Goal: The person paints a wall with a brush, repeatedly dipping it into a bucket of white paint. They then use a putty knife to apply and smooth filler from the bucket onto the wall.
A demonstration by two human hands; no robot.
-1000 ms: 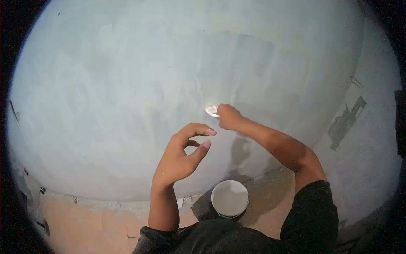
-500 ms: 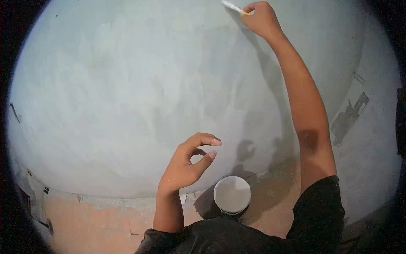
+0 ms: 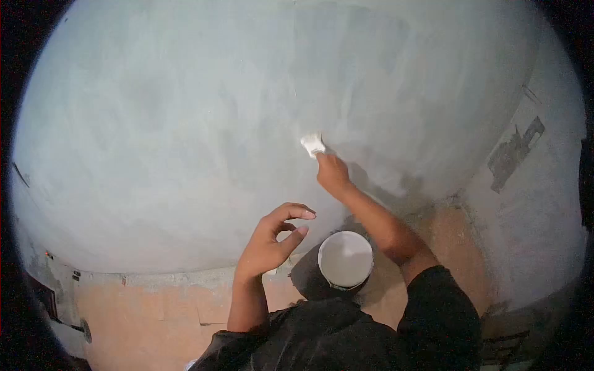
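Note:
A paintbrush with white-coated bristles is gripped in my right hand, fingers wrapped round its handle. Its bristles point up and left, right at the pale, streaky wall. Lower and to the left, my left hand is held up with fingers and thumb curved apart, holding nothing. Close to its right stands a bucket of whitish paint, its dark side showing below the white rim.
Orange-brown floor runs along the foot of the wall. On the right-hand wall is a rough grey patch. A dark rack-like object sits at the lower right.
My right hand has brought the brush down and left from high on the wall to its middle, the arm now bent. My left hand has barely moved.

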